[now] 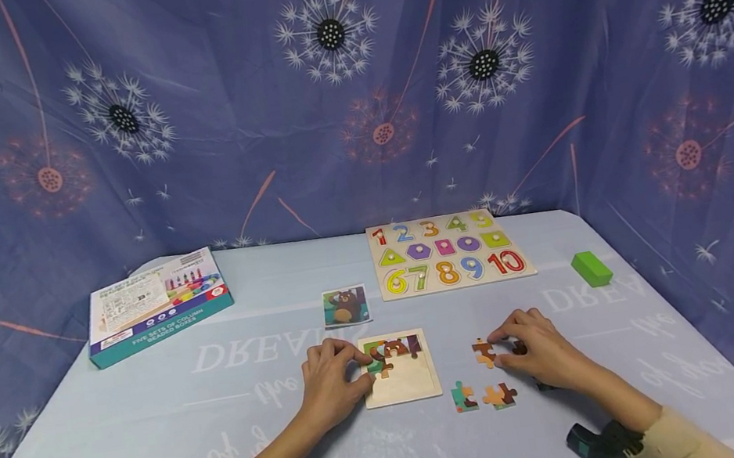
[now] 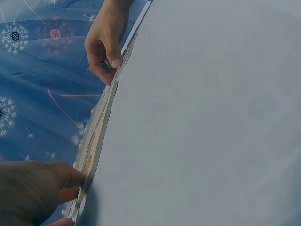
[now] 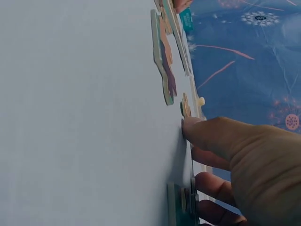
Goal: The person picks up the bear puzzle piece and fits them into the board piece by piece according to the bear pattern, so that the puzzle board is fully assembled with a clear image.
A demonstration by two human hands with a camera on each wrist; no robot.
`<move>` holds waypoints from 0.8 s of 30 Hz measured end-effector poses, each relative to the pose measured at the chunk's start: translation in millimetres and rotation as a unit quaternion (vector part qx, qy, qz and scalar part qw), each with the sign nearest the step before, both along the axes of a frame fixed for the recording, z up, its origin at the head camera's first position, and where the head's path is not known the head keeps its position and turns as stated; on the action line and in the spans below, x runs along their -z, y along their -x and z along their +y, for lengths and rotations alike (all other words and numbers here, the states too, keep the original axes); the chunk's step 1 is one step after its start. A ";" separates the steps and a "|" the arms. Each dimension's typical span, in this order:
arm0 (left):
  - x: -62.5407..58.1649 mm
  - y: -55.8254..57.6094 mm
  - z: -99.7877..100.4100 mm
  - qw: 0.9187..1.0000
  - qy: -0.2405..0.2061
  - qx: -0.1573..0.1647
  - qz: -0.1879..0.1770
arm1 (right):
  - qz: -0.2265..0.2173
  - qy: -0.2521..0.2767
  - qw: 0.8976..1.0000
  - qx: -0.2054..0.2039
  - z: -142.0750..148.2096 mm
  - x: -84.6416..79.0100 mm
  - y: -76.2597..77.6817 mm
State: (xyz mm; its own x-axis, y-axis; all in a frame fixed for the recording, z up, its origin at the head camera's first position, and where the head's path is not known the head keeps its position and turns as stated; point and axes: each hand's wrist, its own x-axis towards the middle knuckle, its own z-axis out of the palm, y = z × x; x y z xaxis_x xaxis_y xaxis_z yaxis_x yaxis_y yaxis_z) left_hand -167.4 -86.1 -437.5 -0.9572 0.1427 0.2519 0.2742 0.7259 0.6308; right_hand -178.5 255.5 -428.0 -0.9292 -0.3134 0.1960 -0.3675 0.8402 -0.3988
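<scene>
A square wooden puzzle board [image 1: 405, 389] lies in the middle of the table, with bear-picture pieces along its top and left side. At the board's left edge, my left hand [image 1: 336, 384] holds it with thumb and index finger. To the right, my right hand [image 1: 540, 349] pinches a brown jigsaw piece [image 1: 484, 354] close to the tabletop. Two loose pieces lie nearer me, a green one [image 1: 464, 396] and a brown-and-orange one [image 1: 501, 396]. More dark pieces are partly hidden under the right hand. The right wrist view shows the thumb [image 3: 195, 129] against the piece.
Behind the board lies a bear picture card [image 1: 345, 306]. A number-and-shape board [image 1: 449, 252] is at the back, a green block [image 1: 591, 269] at the right. A boxed bead set [image 1: 157, 304] sits at the back left. A dandelion-print curtain [image 1: 251, 120] hangs behind the table.
</scene>
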 end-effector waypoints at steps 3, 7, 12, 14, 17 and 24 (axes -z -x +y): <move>0.2 -0.2 -0.1 1.000 0.000 0.000 0.001 | -0.001 0.004 1.000 0.003 -0.6 0.4 0.2; 0.3 -0.5 -0.1 1.000 -0.001 0.001 0.003 | -0.003 0.006 1.000 0.005 -0.7 0.6 0.7; -0.6 -0.8 0.0 1.000 -0.001 0.003 0.005 | -0.009 0.011 1.000 0.008 -3.7 -0.8 1.3; -0.9 -1.0 0.0 1.000 -0.002 0.003 0.006 | -0.009 0.012 1.000 0.005 -7.2 -2.6 1.7; -0.7 -1.3 -0.1 1.000 -0.001 0.002 0.005 | -0.011 0.013 1.000 0.004 -15.7 -6.6 1.9; -0.3 -1.1 -0.1 1.000 -0.002 0.002 0.005 | -0.025 0.014 1.000 -0.009 -41.7 -15.2 3.1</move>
